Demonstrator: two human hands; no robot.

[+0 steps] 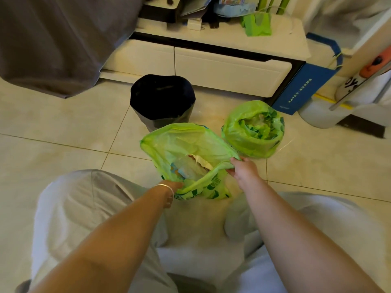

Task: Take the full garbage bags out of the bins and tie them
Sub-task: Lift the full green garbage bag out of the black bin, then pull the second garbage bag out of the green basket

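The floor (63, 144) is pale glossy tile with thin dark grout lines, and a low white cabinet (211, 64) with two drawer fronts runs along the back of the room, its top cluttered with papers and a folded green bag (257, 25). A grey cloth (53, 39) hangs down at the upper left, and a blue paper bag (300, 85) leans against the cabinet's right end. In front of the cabinet stands a bin lined in black (161, 98), its mouth open. To its right on the tile sits a second bin with a green liner (254, 129) — the liner is folded over the rim and rubbish shows inside. Nearest the person, between their light-trousered knees, is the open green garbage bag (186, 151), untied, with paper and packaging visible in it. The right hand (243, 168) pinches the bag's rim at its right edge, thumb and fingers closed on the plastic. The left hand (175, 186), a thin bracelet at the wrist, reaches to the bag's near left rim — its fingers are hidden by the plastic, so its grip cannot be told. The two hands are apart, holding the mouth wide.
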